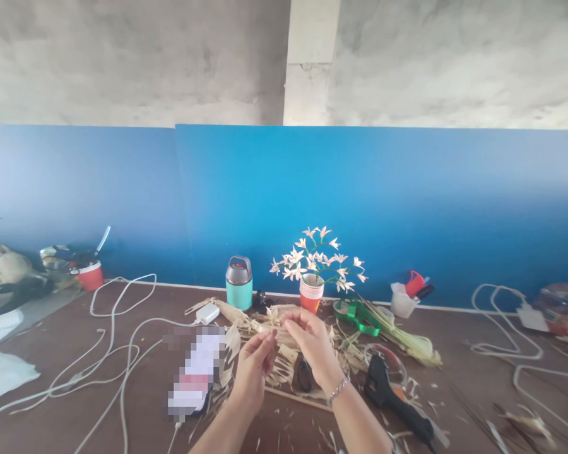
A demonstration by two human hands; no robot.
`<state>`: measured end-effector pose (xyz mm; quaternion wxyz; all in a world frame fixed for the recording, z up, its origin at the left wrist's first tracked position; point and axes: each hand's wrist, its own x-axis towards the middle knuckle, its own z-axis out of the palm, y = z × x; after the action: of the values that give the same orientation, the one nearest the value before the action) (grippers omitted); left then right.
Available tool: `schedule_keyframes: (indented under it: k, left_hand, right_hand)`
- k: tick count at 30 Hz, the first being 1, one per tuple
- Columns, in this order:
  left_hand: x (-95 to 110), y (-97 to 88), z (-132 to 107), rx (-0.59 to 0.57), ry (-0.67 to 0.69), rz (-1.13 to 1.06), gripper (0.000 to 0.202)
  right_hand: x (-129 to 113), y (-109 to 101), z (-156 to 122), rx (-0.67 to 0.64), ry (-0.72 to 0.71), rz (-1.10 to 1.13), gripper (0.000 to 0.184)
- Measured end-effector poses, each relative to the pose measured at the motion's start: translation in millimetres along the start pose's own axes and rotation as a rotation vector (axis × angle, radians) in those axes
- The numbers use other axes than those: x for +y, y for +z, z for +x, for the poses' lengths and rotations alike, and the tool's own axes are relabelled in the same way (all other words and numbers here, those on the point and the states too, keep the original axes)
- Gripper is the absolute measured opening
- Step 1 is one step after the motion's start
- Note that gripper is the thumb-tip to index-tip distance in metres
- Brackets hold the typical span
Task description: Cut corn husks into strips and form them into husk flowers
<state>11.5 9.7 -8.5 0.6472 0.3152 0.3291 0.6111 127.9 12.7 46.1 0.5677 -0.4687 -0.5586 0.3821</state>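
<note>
My left hand point(253, 369) and my right hand point(312, 343) meet above the brown table point(137, 384), fingers pinched together on a small pale husk flower point(271, 313) held between them. The right wrist wears a thin bracelet. Under the hands lies a heap of dried husk strips point(284, 359) and black scissors point(304, 374). Behind them a red paper cup point(311, 294) holds a spray of finished pale flowers point(315, 258) on green stems.
A black glue gun point(392, 397) lies right of my hands, green ribbon point(360, 315) and husk leaves behind it. A teal jar point(239, 284), white charger point(207, 313), white cables point(108, 353), a white cup with tools point(404, 301) and a blue wall panel surround the spot.
</note>
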Motion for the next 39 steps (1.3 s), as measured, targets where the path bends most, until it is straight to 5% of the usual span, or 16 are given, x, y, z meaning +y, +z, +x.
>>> schedule_keyframes:
  k: [7,13,20,39]
  left_hand:
    - [-5,-3.5,2,-0.043,0.004,0.011,0.033]
    - [-6,-2.8,2,-0.02,-0.016,0.035,0.034]
    - [-4,0.1,-2,-0.005,-0.024,0.071,0.034]
    - [-10,-1.9,1,-0.028,-0.022,0.108,0.035]
  right_hand:
    - [1,-8,0,-0.046,-0.496,-0.482,0.026]
    - [-3,-10,-4,-0.058,-0.689,-0.703,0.028]
    - [-11,-15,-6,-0.119,-0.671,-0.824,0.023]
    - [0,-13,-1,-0.082,-0.682,-0.726,0.024]
